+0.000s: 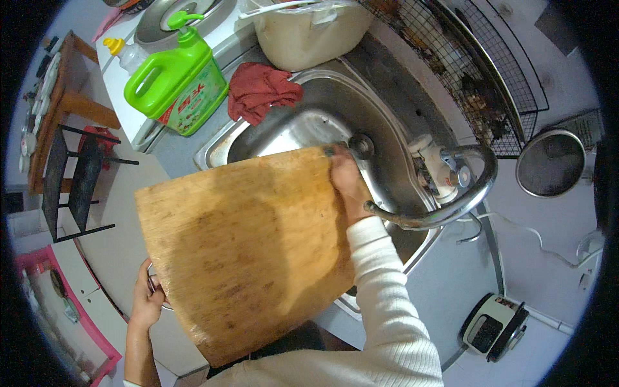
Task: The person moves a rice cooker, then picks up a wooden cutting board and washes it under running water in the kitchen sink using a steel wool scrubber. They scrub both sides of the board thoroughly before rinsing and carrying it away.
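A large wooden cutting board [251, 242] is tilted in front of me, over the near edge of the stainless steel sink [309, 126]. My right hand [346, 179] grips its right edge near the far corner, beside the curved metal faucet [435, 217]. At the board's left edge is my left hand [150, 295], its fingers curled around a thin metal ring or handle whose other part is hidden behind the board. Whether this hand also touches the board is unclear. A crumpled red cloth [261, 92] lies on the sink's far left rim.
A green detergent jug [179, 87] stands left of the cloth. Behind the sink is a lined beige bucket [309, 34]. A wire rack [464, 72] and a round strainer [550, 163] are at the right. A rice cooker [493, 324] sits at the lower right.
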### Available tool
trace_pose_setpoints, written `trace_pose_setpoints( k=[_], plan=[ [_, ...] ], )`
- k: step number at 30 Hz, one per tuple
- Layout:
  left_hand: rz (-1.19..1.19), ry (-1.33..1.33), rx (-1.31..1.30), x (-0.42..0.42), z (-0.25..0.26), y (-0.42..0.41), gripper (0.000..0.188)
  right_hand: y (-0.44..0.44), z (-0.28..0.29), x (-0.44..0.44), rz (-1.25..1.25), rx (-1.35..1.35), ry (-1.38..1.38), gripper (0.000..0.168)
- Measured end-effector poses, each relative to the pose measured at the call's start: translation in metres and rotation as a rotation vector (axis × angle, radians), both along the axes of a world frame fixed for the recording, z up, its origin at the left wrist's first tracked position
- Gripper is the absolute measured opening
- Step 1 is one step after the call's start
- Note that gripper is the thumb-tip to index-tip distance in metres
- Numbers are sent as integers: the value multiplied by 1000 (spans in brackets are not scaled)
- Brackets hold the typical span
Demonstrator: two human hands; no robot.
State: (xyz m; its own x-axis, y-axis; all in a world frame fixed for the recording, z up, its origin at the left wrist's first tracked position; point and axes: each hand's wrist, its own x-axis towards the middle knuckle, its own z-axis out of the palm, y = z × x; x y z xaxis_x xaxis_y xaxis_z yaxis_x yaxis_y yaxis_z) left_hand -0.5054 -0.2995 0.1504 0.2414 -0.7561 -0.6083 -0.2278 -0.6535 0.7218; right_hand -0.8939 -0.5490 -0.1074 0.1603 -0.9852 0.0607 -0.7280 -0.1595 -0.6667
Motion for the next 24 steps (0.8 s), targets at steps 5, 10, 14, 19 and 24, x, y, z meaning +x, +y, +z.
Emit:
trace_pose_setpoints(
  k=[5,10,14,19,24],
  plan=[
    [-3,13,24,2,6,3,66,12,23,35,239,-198,-188,35],
    [-144,-78,20,16,-3,5,59,-24,-10,-17,-168,160,196,36],
    [-75,-14,-13,28,-17,18,61,12,2,28,165,-153,-146,35],
    [-151,-54,-5,21,-8,5,65,-14,-40,-39,-38,-18,-291,32],
    [14,-15,-13,10,-5,11,63,18,32,33,73,-66,-83,37]
  ],
)
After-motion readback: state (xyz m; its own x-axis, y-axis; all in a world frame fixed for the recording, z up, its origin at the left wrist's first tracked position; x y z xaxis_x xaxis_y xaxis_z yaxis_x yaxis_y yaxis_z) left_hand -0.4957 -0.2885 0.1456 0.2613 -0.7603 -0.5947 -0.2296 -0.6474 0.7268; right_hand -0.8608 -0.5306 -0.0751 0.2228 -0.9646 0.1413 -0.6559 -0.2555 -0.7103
